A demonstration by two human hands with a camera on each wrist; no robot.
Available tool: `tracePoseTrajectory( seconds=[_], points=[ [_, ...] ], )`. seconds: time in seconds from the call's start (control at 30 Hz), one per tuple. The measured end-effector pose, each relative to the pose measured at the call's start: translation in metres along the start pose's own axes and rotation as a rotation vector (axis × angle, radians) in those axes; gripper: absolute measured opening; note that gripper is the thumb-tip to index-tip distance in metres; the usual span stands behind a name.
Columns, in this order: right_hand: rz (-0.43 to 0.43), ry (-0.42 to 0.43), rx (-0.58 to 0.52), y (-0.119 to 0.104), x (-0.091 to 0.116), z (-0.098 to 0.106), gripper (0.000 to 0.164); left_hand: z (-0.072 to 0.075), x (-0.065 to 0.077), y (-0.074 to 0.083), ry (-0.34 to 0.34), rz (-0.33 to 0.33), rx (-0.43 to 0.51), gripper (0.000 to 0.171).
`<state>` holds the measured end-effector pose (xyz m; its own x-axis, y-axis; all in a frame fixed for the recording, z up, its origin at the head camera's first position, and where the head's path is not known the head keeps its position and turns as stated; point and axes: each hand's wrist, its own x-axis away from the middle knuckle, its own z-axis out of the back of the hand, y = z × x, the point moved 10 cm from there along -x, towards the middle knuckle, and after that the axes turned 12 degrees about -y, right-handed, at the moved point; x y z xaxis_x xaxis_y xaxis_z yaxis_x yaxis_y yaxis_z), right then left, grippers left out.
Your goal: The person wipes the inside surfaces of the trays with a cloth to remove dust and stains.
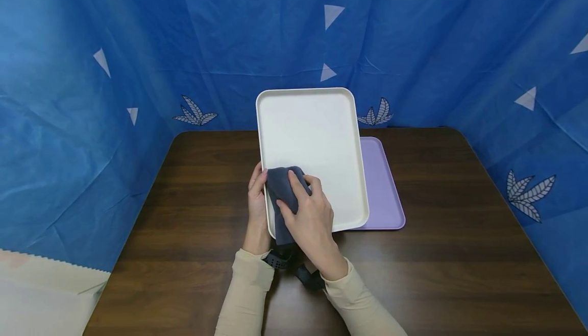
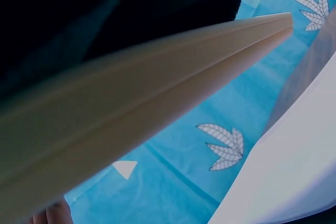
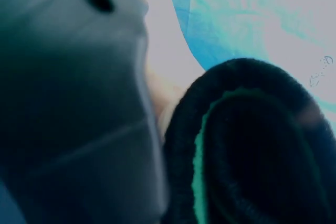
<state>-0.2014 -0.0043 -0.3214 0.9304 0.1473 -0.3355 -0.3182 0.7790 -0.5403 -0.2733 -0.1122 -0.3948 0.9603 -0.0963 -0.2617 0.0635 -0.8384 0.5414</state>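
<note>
My left hand (image 1: 258,206) grips a white tray (image 1: 312,132) by its left edge and holds it tilted up above the table. Against the lower left part of the tray, my right hand (image 1: 313,218) holds a folded dark grey cloth (image 1: 281,183), thumb and fingers spread over it. In the left wrist view the tray's rim (image 2: 157,87) runs diagonally across, with a few fingertips (image 2: 58,213) under it at the bottom. Thick dark folds of the cloth (image 3: 247,77) fill much of the right wrist view.
A purple tray (image 1: 383,188) lies on the brown wooden table (image 1: 459,234), partly hidden behind the white one. Blue curtain (image 1: 229,34) with leaf and triangle prints surrounds the table's back and sides. Pale fabric (image 1: 41,290) shows at the lower left.
</note>
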Motion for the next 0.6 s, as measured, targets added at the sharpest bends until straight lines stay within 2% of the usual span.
tracePoseTrajectory(
  seconds=[0.3,0.6],
  points=[
    [-0.030,0.019,-0.032,0.016,0.001,0.009,0.064,-0.001,-0.001,0.000,-0.017,0.002,-0.054,0.038],
    [-0.147,0.040,-0.062,0.050,0.003,0.024,0.064,0.005,0.001,0.001,0.004,0.010,-0.124,0.034]
  ],
)
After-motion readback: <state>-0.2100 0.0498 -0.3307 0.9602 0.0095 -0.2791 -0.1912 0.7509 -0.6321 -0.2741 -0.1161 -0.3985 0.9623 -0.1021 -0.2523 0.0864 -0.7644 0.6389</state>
